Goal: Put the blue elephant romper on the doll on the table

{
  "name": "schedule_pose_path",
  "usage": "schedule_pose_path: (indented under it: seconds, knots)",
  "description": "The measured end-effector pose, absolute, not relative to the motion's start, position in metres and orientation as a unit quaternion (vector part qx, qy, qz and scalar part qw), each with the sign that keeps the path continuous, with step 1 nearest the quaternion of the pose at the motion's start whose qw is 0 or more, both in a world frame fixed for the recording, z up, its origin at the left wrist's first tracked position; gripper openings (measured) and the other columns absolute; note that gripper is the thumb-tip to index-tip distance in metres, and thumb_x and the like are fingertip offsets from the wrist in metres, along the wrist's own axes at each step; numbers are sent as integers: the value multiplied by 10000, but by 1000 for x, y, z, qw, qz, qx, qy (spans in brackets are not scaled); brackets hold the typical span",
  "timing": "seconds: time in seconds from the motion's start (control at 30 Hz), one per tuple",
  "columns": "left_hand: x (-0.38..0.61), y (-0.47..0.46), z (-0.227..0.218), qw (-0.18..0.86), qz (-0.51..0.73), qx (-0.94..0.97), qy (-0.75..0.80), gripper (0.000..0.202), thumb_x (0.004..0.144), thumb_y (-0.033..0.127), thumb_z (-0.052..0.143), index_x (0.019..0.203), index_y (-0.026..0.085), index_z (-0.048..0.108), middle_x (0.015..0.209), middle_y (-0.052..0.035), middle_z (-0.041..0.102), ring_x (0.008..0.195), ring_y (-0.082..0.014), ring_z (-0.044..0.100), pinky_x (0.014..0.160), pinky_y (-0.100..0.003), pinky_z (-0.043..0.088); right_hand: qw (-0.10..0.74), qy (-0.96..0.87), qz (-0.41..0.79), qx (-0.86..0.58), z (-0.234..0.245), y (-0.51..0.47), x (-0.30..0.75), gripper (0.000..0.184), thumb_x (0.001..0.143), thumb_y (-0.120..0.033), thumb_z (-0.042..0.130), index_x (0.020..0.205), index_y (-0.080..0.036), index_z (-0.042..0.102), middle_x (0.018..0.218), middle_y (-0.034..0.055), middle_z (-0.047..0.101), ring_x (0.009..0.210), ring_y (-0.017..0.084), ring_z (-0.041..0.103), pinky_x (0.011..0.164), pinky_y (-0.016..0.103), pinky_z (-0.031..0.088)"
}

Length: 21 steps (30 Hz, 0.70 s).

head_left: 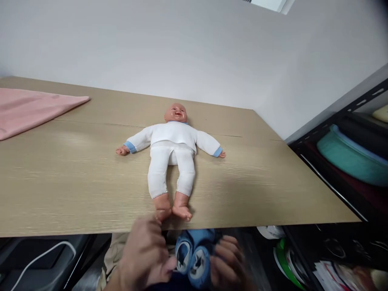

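Note:
A baby doll (171,155) in a white suit with blue cuffs lies on its back on the wooden table (72,178), arms spread, bare feet toward me. Below the table's front edge both my hands hold a small blue garment with star-patterned feet (192,254). My left hand (145,254) grips its left side with curled fingers, just under the doll's feet. My right hand (228,260), blurred, grips its right side.
A pink cloth (30,109) lies at the table's far left. A black shelf unit (348,161) on the right holds a teal round container (351,155). Under the table are a white cable (39,254) and assorted items at lower right.

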<state>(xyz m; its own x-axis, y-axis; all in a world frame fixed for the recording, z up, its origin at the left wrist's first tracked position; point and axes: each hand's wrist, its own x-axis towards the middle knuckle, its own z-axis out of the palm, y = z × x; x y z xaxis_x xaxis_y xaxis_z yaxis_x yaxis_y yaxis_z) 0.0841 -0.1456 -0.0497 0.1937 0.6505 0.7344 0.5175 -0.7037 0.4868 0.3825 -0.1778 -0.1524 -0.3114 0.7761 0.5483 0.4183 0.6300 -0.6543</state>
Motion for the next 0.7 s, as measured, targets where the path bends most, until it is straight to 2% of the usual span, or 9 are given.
schedule_pose_path:
  seconds: [0.03, 0.1, 0.17, 0.23, 0.3, 0.47, 0.6, 0.63, 0.7]
  knots:
    - [86, -162, -66, 82, 456, 827, 318, 177, 1035, 191, 612, 884, 276, 574, 650, 52, 616, 608, -169, 589, 765, -354, 572, 444, -760, 156, -448, -174, -186, 391, 445, 928, -280, 698, 1274, -553, 639, 974, 1, 770, 772, 324, 768, 694, 554, 681]
    - [84, -184, -91, 120, 399, 865, 280, 235, 995, 42, 513, 966, 251, 616, 652, 45, 653, 595, -161, 605, 805, -353, 589, 434, -675, 136, -581, -205, -194, 404, 463, 917, -365, 750, 1356, -478, 657, 1211, 60, 781, 1115, 420, 776, 907, 643, 676]
    - [77, -195, -106, 155, 390, 859, 293, 335, 941, -32, 484, 1092, 233, 621, 704, 31, 684, 628, -161, 627, 754, -329, 573, 417, -591, 213, -657, -220, -194, 411, 418, 894, -493, 787, 1301, -438, 708, 1284, 73, 773, 1282, 454, 721, 1050, 664, 621]
    - [70, -200, -111, 182, 401, 844, 308, 463, 914, -68, 486, 1241, 240, 599, 811, 13, 730, 699, -160, 660, 725, -301, 560, 398, -533, 328, -670, -224, -193, 414, 344, 873, -582, 791, 1167, -406, 764, 1205, 74, 804, 1247, 452, 746, 1069, 636, 606]
    - [64, -203, -112, 187, 402, 842, 306, 563, 902, -80, 486, 1348, 252, 575, 933, -10, 768, 781, -164, 696, 775, -294, 585, 383, -503, 402, -663, -220, -193, 414, 344, 862, -620, 783, 1086, -358, 791, 1099, 81, 830, 1158, 449, 785, 1057, 631, 604]
    - [64, -211, -115, 202, 393, 843, 307, 584, 920, -26, 491, 1407, 288, 571, 1188, -79, 776, 1052, -221, 759, 942, -343, 646, 377, -515, 410, -652, -185, -192, 416, 419, 781, -630, 843, 1022, -289, 817, 969, 95, 843, 1059, 455, 794, 1018, 688, 599]
    - [76, -211, -96, 282, 407, 800, 339, 524, 973, 117, 615, 1453, 310, 533, 1325, -124, 718, 1231, -277, 730, 1009, -402, 665, 317, -684, 356, -552, -106, -195, 405, 221, 861, -463, 829, 949, -263, 797, 975, 84, 806, 964, 331, 771, 914, 506, 642]
    - [80, -209, -84, 286, 413, 791, 348, 534, 977, 184, 665, 1475, 312, 523, 1382, -144, 693, 1290, -305, 706, 1043, -436, 658, 275, -746, 353, -494, -80, -195, 398, 143, 883, -388, 821, 930, -262, 771, 949, 56, 786, 922, 284, 754, 891, 442, 632]
    - [88, -203, -54, 292, 405, 790, 355, 645, 964, 324, 769, 1545, 326, 489, 1511, -169, 628, 1396, -350, 645, 1117, -488, 625, 233, -832, 315, -393, -30, -193, 380, 140, 856, -259, 831, 960, -265, 737, 910, 14, 760, 858, 223, 703, 866, 364, 602]
